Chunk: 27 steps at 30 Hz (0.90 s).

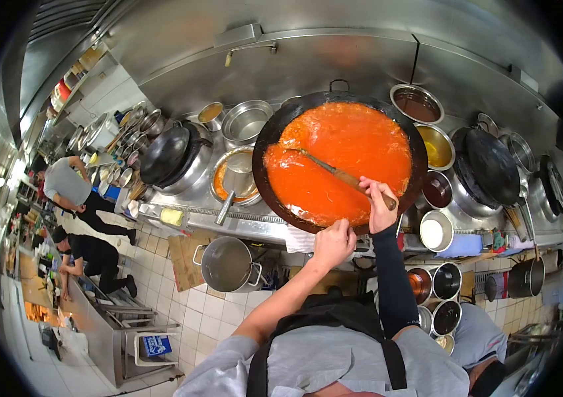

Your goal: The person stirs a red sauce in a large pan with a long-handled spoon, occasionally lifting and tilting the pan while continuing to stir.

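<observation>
A very large black wok [418, 155] on the range holds bright orange-red sauce [347, 149] almost to its rim. My right hand [381, 205] is wrapped round the wooden handle of a long cooking tool [344, 176]. The tool slants to the upper left, and its head is hidden under the sauce. At the wok's near rim my left hand [334, 243] is closed, fingers curled; what they grip, if anything, is hidden. A white striped cloth [300, 239] hangs at the range edge just left of that hand.
Left of the wok, a ladle [226, 206] rests across a pot of orange sauce. A steel stockpot [226, 264] stands on the floor. Sauce containers [437, 188] and another wok [491, 167] are at right. A person crouches low right; two people [99, 258] work at left.
</observation>
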### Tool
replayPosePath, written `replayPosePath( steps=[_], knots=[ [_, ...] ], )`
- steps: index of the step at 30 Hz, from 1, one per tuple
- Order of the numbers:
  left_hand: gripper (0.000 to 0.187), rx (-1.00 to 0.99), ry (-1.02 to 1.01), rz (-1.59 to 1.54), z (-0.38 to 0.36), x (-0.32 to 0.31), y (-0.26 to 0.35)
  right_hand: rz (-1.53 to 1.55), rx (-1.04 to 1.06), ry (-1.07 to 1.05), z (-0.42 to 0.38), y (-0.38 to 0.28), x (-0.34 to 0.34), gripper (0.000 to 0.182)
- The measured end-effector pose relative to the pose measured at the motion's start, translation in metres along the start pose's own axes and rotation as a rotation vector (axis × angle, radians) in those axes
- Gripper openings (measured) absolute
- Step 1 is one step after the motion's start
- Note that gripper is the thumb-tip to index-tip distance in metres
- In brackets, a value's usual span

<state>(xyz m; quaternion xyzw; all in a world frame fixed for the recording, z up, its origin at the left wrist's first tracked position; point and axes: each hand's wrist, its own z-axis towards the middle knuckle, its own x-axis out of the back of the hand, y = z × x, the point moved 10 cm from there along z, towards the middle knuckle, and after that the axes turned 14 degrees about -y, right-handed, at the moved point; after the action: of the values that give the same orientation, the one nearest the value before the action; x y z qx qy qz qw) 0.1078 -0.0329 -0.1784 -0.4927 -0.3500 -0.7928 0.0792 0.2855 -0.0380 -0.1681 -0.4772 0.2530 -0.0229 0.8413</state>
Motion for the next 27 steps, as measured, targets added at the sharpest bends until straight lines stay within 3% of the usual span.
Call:
replayPosePath(
  steps=[9,17,23,27],
  knots=[
    [0.019,-0.018,-0.022,0.001,-0.001,-0.002,0.0,-0.333,-0.009,-0.14,-0.063,-0.074,-0.001,0.022],
    [0.022,0.019,-0.084,-0.032,-0.001,-0.005,-0.004,-0.366,0.022,-0.182,-0.103,-0.149,0.008,0.019],
    [0.023,0.032,-0.096,-0.065,0.0,-0.002,-0.003,-0.549,-0.042,-0.266,-0.109,-0.212,-0.001,0.014],
    [0.022,0.022,-0.106,-0.1,0.002,-0.002,-0.004,-0.686,-0.012,-0.312,-0.102,-0.218,-0.006,0.011]
  ],
)
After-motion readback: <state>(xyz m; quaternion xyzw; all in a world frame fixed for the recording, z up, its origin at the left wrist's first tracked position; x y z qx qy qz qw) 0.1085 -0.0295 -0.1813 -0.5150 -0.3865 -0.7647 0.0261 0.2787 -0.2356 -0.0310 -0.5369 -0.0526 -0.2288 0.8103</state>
